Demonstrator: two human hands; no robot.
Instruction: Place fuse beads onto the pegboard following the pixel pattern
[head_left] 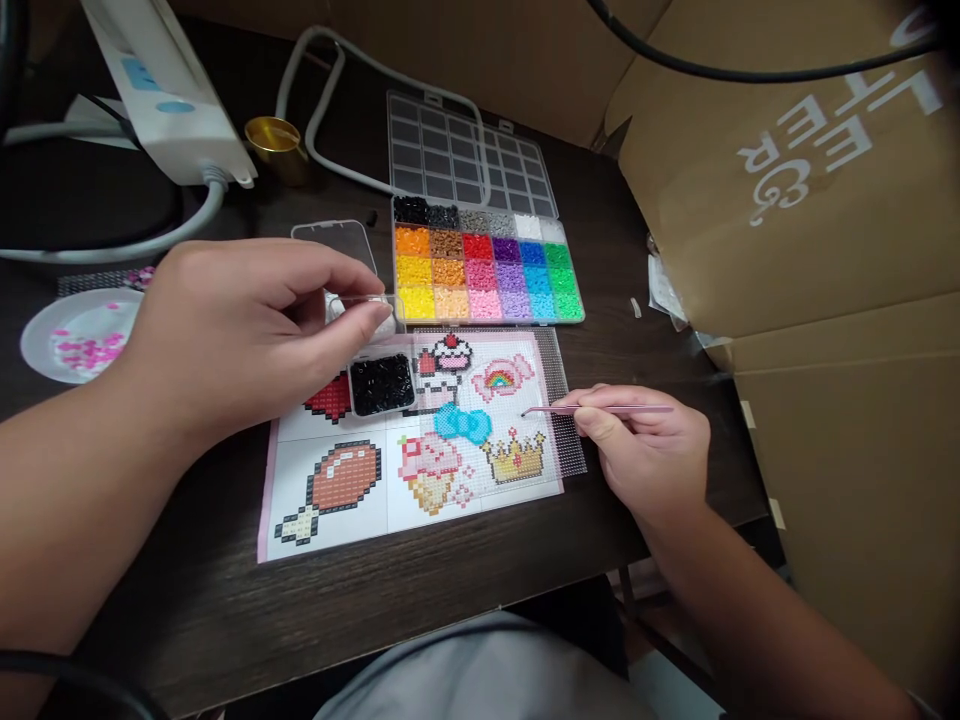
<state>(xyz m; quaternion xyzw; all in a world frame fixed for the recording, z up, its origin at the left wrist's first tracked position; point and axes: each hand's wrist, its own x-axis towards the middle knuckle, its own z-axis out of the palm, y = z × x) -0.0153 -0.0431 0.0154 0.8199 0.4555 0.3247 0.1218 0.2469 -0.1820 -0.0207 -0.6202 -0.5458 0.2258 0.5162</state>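
My left hand (277, 330) pinches the edge of a clear plastic lid (397, 312) between thumb and forefinger, above a small box of black beads (382, 386). Behind those fingers, a second small clear box with white contents (382, 322) is partly hidden. In my right hand (652, 440) is a pair of pink tweezers (615, 408), its dark tip pointing left; whether a bead sits in it I cannot tell. The tip is over a clear pegboard (551, 400) lying on a printed pattern sheet (330, 525). A blue bow (463, 424) and a crown (515, 460) show left of and below the tip.
A sorted bead case (487, 265) stands behind the sheet, its gridded lid (465, 150) raised. On the left are a white dish (45, 335) with pink beads, a gold cup (275, 140) and a white lamp arm (169, 110). Cardboard (787, 300) walls the right side.
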